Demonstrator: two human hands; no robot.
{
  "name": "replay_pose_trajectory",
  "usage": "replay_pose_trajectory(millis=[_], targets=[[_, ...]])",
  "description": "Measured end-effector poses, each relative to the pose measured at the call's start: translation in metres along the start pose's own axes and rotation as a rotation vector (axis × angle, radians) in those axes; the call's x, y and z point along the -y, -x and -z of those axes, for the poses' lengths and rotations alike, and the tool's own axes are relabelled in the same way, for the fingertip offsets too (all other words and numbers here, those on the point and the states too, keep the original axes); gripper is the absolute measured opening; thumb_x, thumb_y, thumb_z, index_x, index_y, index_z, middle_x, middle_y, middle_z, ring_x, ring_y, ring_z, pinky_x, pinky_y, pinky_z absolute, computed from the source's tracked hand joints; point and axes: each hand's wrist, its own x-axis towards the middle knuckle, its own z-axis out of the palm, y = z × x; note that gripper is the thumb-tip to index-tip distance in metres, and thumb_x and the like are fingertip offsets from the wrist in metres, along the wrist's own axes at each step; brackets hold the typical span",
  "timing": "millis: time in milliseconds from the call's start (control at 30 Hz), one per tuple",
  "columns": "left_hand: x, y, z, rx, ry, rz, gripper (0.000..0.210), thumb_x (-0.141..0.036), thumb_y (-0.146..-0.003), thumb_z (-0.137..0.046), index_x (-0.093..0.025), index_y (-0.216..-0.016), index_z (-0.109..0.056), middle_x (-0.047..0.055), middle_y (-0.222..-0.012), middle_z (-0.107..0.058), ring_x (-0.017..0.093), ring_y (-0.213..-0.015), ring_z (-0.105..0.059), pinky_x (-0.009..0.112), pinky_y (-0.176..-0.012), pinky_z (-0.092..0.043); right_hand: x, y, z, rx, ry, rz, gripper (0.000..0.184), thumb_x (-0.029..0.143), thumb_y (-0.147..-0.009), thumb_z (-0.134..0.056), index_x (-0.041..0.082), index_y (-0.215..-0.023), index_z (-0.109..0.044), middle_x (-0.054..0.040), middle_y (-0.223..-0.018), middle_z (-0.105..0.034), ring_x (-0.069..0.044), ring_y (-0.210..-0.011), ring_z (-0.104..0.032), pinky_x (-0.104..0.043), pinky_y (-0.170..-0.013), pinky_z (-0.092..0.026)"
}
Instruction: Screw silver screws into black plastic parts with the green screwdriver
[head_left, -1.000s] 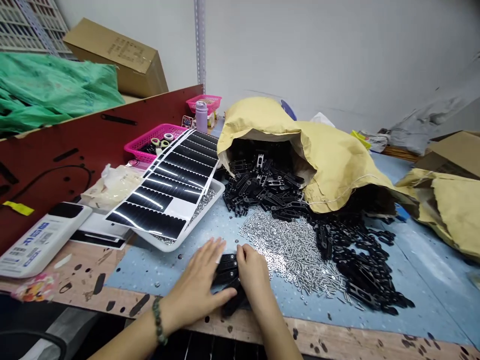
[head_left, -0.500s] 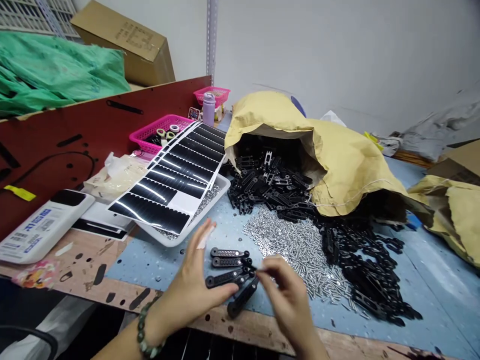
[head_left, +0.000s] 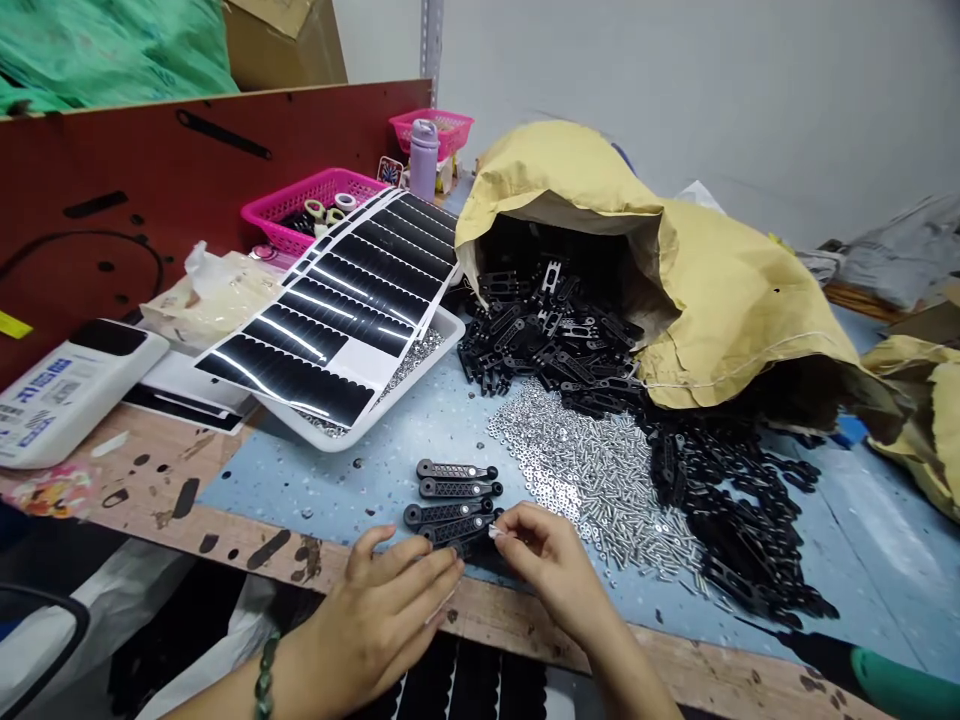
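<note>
- Left edge: a white pack (head_left: 75, 395) with blue lettering lies slanted on the surface (head_left: 277, 500), which shows bare wood along its front and a speckled blue top behind.
- Upper left: a green sheet (head_left: 112, 45) and a carton (head_left: 292, 40) show above a red panel (head_left: 300, 130).
- Left of centre: a clear bag (head_left: 214, 295) lies near a pink basket (head_left: 259, 220) holding scissors (head_left: 319, 210) and a tape roll (head_left: 345, 201).
- Right of these, black-and-white sheets (head_left: 360, 290) lie tilted across a white tray (head_left: 352, 437) of small metal bits.
- Bottom, left of centre: the left hand (head_left: 382, 610), a beaded bracelet (head_left: 264, 680) at its wrist, is back up, its fingers nearly straight and close together over the near edge of the links; their undersides are hidden.
- Upper centre: a purple bottle (head_left: 424, 160) stands in front of a 2nd pink basket (head_left: 405, 128).
- Lower centre: at least 4 black links (head_left: 454, 488) lie side by side on the surface, the lowest partly covered by the left hand.
- Right of them, the right hand (head_left: 551, 560) has thumb and forefinger nearly together at the links' right ends; something pale shows at the tips, and I cannot tell if it is held.
- Centre to right: 2 yellow sacks (head_left: 562, 160) gape above black parts (head_left: 555, 350) and a silver heap of pins (head_left: 622, 480).
- Lower right corner: a green-handled tool (head_left: 900, 680).
</note>
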Motion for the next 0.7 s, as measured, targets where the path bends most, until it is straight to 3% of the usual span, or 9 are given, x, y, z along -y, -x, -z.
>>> replay_pose_trajectory(millis=[167,300,467,700], targets=[[-0.009,0.0,-0.002,-0.012,0.002,0.103,0.064,-0.003,-0.077,-0.043,-0.029,-0.136,-0.043,-0.003,-0.13,-0.059,0.024,-0.114,-0.05,0.045,-0.102,-0.02,0.002,-0.005,-0.001,0.041,0.081,0.025,0.012,0.019,-0.08,-0.056,0.018,-0.07,-0.064,0.0011,-0.069,-0.057,-0.013,-0.064,-0.052,-0.024,-0.059,-0.039],[-0.009,-0.001,-0.001,-0.019,0.018,0.085,0.06,-0.004,-0.078,-0.044,-0.027,-0.134,-0.046,-0.002,-0.13,-0.059,0.023,-0.115,-0.049,0.042,-0.103,-0.018,0.003,-0.007,0.0,0.06,0.107,0.034,0.013,0.017,-0.081,-0.056,0.019,-0.071,-0.063,0.0015,-0.068,-0.057,-0.013,-0.064,-0.051,-0.024,-0.058,-0.039],[-0.005,0.0,0.001,-0.079,0.085,0.045,0.044,-0.023,-0.09,-0.054,-0.023,-0.134,-0.047,0.002,-0.127,-0.061,0.022,-0.115,-0.05,0.04,-0.105,-0.014,0.01,-0.009,0.003,0.122,0.235,0.053,0.014,0.011,-0.082,-0.054,0.018,-0.072,-0.062,0.0007,-0.072,-0.057,-0.012,-0.066,-0.053,-0.023,-0.059,-0.039],[-0.014,-0.007,-0.004,-0.134,0.106,0.135,0.043,-0.032,-0.09,-0.057,-0.023,-0.132,-0.05,0.001,-0.122,-0.063,0.02,-0.112,-0.052,0.039,-0.106,-0.015,0.006,-0.01,-0.002,0.088,0.365,0.07,0.014,0.007,-0.08,-0.053,0.021,-0.083,-0.05,0.0032,-0.07,-0.055,-0.012,-0.063,-0.053,-0.023,-0.057,-0.039]])
